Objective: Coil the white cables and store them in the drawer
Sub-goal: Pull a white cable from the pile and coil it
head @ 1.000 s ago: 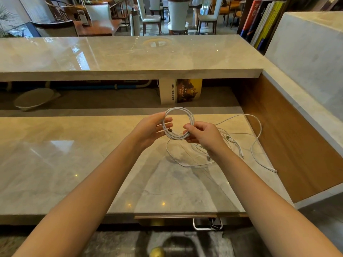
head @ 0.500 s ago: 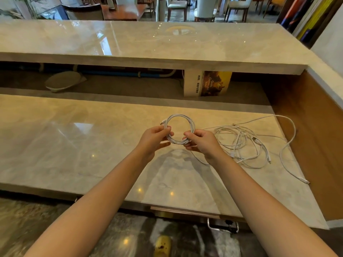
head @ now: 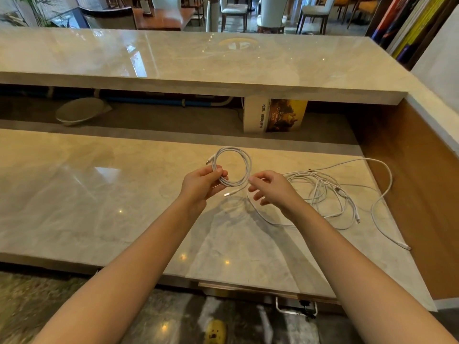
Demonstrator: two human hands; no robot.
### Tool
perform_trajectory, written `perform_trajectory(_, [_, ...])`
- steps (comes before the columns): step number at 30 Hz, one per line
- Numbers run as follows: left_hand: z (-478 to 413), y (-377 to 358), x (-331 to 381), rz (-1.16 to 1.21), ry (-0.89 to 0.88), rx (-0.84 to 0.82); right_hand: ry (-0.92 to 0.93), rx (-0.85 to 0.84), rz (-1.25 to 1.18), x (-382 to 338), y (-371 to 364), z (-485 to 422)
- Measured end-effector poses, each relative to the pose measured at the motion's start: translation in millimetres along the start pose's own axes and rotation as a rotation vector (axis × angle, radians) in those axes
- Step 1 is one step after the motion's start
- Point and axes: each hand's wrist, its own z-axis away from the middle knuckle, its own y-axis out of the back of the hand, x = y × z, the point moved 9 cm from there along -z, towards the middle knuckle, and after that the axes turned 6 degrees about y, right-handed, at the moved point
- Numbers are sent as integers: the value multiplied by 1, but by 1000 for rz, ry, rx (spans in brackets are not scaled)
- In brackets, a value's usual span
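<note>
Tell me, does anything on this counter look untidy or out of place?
Yes. The loose white cables lie tangled on the counter, one end trailing near its right edge. The coil in the left hand looks neat.

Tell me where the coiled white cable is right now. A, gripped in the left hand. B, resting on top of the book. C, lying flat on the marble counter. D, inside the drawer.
A: the left hand grips the coiled white cable by its left side, holding the loop up off the marble counter.
</note>
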Motion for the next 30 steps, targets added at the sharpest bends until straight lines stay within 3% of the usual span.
perform_trajectory(4, [3, -14, 0, -34, -6, -66, 19, 42, 110, -4, 3, -7])
perform_trajectory(12, [4, -23, -5, 159, 111, -157, -23, 26, -377, -5, 1, -7])
perform_trajectory(15, [2, -22, -5, 143, 112, -159, -35, 23, -456, -5, 0, -6])
perform_trajectory(20, [-2, -12, -10, 6, 102, -131, -48, 2, -433, 4, -4, -6])
perform_trajectory(26, [-19, 31, -23, -204, 61, 29, -155, -96, -387, 34, -25, -10])
perform_trajectory(30, [-31, 57, -45, -306, 67, 134, -243, -53, -217, 67, -53, -12])
